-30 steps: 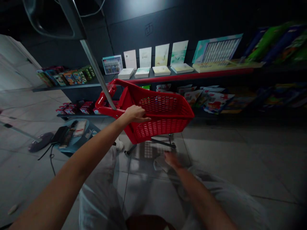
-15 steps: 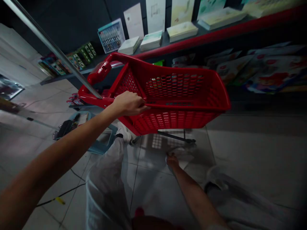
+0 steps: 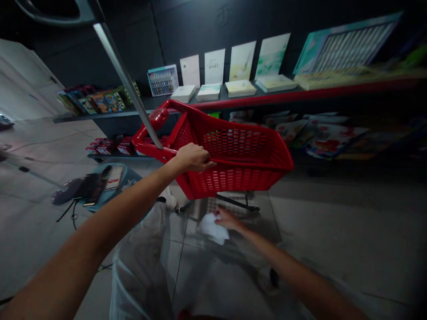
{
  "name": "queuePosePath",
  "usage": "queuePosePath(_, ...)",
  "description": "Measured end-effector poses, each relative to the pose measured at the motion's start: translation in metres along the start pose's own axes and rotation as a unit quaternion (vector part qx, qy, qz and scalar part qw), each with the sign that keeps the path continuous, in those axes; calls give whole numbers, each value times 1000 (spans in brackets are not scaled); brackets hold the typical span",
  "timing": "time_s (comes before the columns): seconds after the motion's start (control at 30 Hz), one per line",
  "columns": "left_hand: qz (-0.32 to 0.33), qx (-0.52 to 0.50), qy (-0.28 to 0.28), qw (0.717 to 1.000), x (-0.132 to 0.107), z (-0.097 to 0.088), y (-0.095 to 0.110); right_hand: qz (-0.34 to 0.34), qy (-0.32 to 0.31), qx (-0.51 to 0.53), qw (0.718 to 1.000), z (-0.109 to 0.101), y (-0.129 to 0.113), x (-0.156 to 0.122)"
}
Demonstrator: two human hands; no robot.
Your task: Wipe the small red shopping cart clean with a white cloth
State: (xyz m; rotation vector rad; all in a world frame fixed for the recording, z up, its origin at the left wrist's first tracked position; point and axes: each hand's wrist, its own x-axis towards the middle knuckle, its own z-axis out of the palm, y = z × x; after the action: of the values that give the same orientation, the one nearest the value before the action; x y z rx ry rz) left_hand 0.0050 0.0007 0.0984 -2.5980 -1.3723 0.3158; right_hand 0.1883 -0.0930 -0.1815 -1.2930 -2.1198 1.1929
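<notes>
My left hand (image 3: 194,157) is closed over the near rim of a red plastic shopping basket (image 3: 236,180), close to its handle end. The basket stands on small wheels, with a metal pole (image 3: 128,84) rising from its handle side. Lower down, my right hand (image 3: 228,219) is closed on a crumpled white cloth (image 3: 212,229), perhaps a wipe or tissue. The cloth hangs below the basket, apart from it and above the tiled floor. The inside of the basket shows only in part.
A red-edged shelf (image 3: 230,104) behind the basket carries notebooks (image 3: 240,87) and pen sets (image 3: 163,81). Packaged bags (image 3: 333,135) fill the lower shelf. To the left, a blue stool (image 3: 125,175) bears dark items. Cables lie on the floor.
The view has tilted up and the basket sits a little lower and left in it. My right hand has moved left, bringing the white cloth into clear sight. My left hand keeps its grip.
</notes>
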Motion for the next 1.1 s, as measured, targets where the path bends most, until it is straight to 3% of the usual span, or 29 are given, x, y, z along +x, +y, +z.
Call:
queuePosePath(0.07,9,-4,10,1000,-2,-2,4,-11,-7,9,1000,-47,-40,0)
queuePosePath(0.13,11,-11,12,1000,-4,-3,6,-47,28,50,997,-103,-83,-10)
queuePosePath(0.2,13,-13,12,1000,-6,-4,8,-91,190,75,975,-155,-123,-25)
queuePosePath(0.27,14,-10,15,1000,-8,-5,8,-121,418,38,900,-191,-153,-38)
queuePosePath(0.33,16,-7,17,1000,-9,-4,7,-149,538,-25,830,-203,-166,-41)
queuePosePath(0.37,17,-5,16,1000,-9,-4,6,-168,548,-62,817,-199,-166,-37)
queuePosePath(0.43,20,1,12,1000,-10,-2,4,-214,474,-142,842,-180,-158,-25)
queuePosePath(0.5,20,7,12,1000,-10,0,1,-256,331,-226,880,-153,-144,-9)
queuePosePath(0.53,20,11,12,1000,-10,2,-1,-271,287,-265,880,-141,-137,-2)
queuePosePath(0.63,18,24,10,1000,-11,5,-6,-288,233,-342,864,-123,-121,11)
queuePosePath(0.8,23,31,-2,999,-11,5,-9,-264,219,-368,864,-143,-99,-1)
queuePosePath(1.1,9,12,-1,1000,-13,-1,-4,-79,295,-350,886,-200,-24,-58)
